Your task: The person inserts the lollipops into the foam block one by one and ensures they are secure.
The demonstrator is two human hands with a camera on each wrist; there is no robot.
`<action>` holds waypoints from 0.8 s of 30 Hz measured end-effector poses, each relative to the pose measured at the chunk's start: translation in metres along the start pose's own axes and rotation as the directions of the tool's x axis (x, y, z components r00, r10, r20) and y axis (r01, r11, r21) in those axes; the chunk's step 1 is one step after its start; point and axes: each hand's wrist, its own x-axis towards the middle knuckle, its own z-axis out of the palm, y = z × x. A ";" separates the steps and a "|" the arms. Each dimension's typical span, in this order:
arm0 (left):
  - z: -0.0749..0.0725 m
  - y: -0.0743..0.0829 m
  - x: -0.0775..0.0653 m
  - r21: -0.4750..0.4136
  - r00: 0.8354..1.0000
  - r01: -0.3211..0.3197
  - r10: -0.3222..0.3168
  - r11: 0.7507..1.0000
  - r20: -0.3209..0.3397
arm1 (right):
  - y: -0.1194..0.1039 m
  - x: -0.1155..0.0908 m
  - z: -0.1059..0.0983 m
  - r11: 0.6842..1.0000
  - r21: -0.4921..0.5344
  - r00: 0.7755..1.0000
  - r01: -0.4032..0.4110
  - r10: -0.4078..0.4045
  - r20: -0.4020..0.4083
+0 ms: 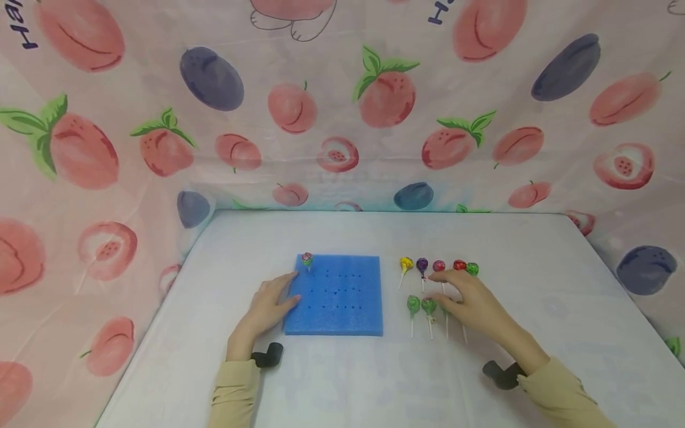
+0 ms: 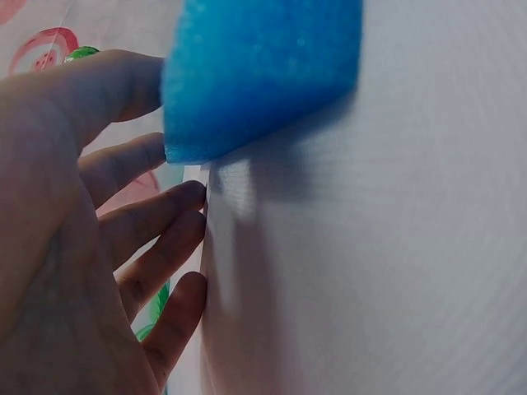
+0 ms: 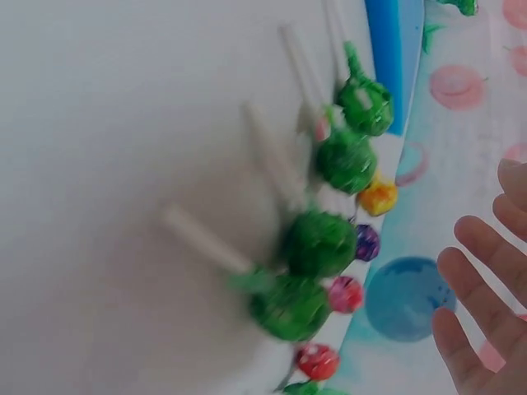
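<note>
Tabletop (image 1: 342,380) (plain white), fruit-print cloth (image 1: 332,65) behind, blue board (image 1: 337,324), lollipops (image 1: 429,305)

Blue foam board (image 1: 336,324), pierced with holes, laid flat on worktop (image 1: 342,386); lollipop (image 1: 307,259) stuck upright near its far-left corner. Wrapped lollipops (image 1: 413,304) laid between board and worktop's right edge: five mixed-colour behind, four green in front.

The left grip (image 2: 74,230) apparently touches blurry blue foam (image 2: 262,70).
</note>
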 end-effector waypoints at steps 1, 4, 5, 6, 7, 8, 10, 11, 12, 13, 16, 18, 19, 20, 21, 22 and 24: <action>0.000 0.000 0.000 0.001 1.000 -0.001 0.001 1.000 0.000 | 0.002 -0.002 -0.001 1.000 -0.007 1.000 0.002 -0.002 -0.005; 0.001 -0.001 0.000 0.001 1.000 0.000 0.000 1.000 0.000 | 0.009 -0.008 -0.003 1.000 -0.017 1.000 0.007 -0.008 -0.018; 0.001 -0.001 0.000 0.000 1.000 0.001 -0.001 1.000 -0.001 | 0.011 -0.010 -0.004 1.000 -0.018 1.000 0.008 -0.008 -0.023; 0.001 -0.001 0.000 0.000 1.000 -0.002 0.002 1.000 -0.004 | 0.012 -0.011 -0.005 1.000 -0.020 1.000 0.005 -0.006 -0.026; 0.002 -0.001 0.000 -0.002 1.000 -0.002 0.002 1.000 -0.007 | 0.014 -0.013 -0.006 1.000 -0.020 1.000 0.000 -0.001 -0.027; 0.002 -0.001 0.000 -0.004 1.000 -0.001 0.001 1.000 -0.009 | 0.016 -0.015 -0.007 1.000 -0.020 1.000 -0.007 0.007 -0.027; 0.002 -0.001 0.000 -0.005 1.000 -0.002 0.002 1.000 -0.014 | 0.019 -0.018 -0.008 1.000 -0.022 0.999 -0.020 0.020 -0.028; 0.002 -0.001 0.000 -0.004 1.000 -0.003 0.003 1.000 -0.015 | 0.021 -0.019 -0.009 0.999 -0.021 0.999 -0.029 0.029 -0.024; 0.003 -0.002 0.000 -0.001 1.000 -0.006 0.006 1.000 -0.017 | 0.022 -0.020 -0.010 0.999 -0.024 0.999 -0.037 0.036 -0.020; 0.003 -0.002 0.000 -0.002 1.000 -0.004 0.004 1.000 -0.015 | 0.024 -0.021 -0.010 0.999 -0.026 0.999 -0.044 0.044 -0.015; 0.003 -0.003 0.001 0.007 1.000 -0.014 0.014 1.000 -0.015 | 0.029 -0.024 -0.011 0.998 -0.021 0.998 -0.056 0.056 -0.007; 0.003 -0.003 0.001 0.014 1.000 -0.022 0.022 1.000 -0.016 | 0.032 -0.025 -0.011 0.998 -0.016 0.998 -0.058 0.058 -0.003; 0.003 -0.004 0.002 0.015 1.000 -0.022 0.022 1.000 -0.015 | 0.034 -0.025 -0.011 0.998 -0.013 0.998 -0.059 0.059 -0.001; 0.003 -0.004 0.002 0.017 1.000 -0.026 0.026 1.000 -0.014 | 0.035 -0.026 -0.011 0.998 -0.013 0.998 -0.058 0.058 -0.001; 0.003 -0.005 0.002 0.018 1.000 -0.028 0.028 0.999 -0.014 | 0.036 -0.026 -0.011 0.998 -0.014 0.998 -0.058 0.058 0.002; 0.003 -0.005 0.002 0.018 1.000 -0.027 0.027 0.999 -0.012 | 0.037 -0.026 -0.010 0.998 -0.019 0.998 -0.058 0.058 0.005; 0.004 -0.005 0.002 0.016 1.000 -0.025 0.025 1.000 -0.009 | 0.039 -0.027 -0.009 0.998 -0.033 0.998 -0.060 0.061 0.010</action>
